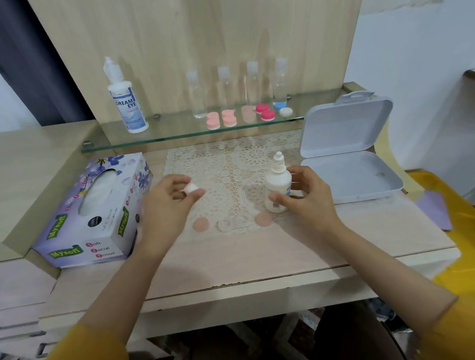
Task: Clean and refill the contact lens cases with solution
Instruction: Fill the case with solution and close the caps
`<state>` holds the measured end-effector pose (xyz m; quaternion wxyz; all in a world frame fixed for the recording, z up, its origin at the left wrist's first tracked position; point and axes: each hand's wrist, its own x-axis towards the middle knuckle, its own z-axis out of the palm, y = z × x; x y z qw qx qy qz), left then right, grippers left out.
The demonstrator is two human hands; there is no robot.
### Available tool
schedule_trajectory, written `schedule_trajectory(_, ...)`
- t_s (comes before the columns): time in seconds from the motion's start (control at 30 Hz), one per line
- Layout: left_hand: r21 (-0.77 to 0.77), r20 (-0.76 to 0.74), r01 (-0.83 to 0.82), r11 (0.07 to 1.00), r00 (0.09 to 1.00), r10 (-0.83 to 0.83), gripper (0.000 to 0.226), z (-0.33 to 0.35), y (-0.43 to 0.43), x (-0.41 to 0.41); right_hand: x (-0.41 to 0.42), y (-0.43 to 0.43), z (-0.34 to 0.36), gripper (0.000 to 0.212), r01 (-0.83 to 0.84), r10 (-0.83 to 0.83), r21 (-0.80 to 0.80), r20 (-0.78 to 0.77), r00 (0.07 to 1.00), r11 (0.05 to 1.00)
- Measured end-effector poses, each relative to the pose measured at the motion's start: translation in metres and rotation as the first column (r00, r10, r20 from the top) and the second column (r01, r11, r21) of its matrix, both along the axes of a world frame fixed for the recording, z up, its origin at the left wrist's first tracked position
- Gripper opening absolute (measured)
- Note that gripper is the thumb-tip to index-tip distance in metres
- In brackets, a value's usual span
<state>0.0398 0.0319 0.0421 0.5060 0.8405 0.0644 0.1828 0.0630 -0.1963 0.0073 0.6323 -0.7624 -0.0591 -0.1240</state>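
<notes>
Right hand [311, 200] clasps the small white plastic dropper bottle [277, 182], upright on the white lace doily [229, 163], while left hand [167, 201] pinches a small white cap [191, 188], so with the bottle seemingly uncapped, a knock could spill solution toward the pale pink round lids [201, 224] at the doily's front edge.

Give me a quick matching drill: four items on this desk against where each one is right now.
Items:
1. small white bottle
2. white round piece
3. Dream Eye bottle
4. grey box

Places:
a. standing on the glass shelf
b. pinched in the left hand
c. lying open at the desk's right side
d. held by the right hand

Pairs: 1-d, 2-b, 3-a, 4-c
</notes>
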Motion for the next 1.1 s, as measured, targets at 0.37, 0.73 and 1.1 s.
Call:
schedule_trajectory(0.37,0.147,0.087,0.395,0.907,0.908,-0.409,0.021,0.077,-0.091,0.042,-0.001,0.001,-0.007,0.041,-0.005,0.009,0.101,-0.038,0.999,0.995)
schedule_trajectory(0.73,0.256,-0.153,0.560,0.788,0.829,-0.539,0.039,0.074,-0.094,0.046,0.002,0.001,-0.009,0.044,-0.014,0.018,0.094,-0.039,0.999,0.995)
schedule_trajectory(1.1,0.323,-0.229,0.601,0.731,0.799,-0.556,0.034,0.073,-0.096,0.047,0.005,0.000,-0.011,0.048,-0.008,0.012,0.062,-0.057,0.998,0.998)
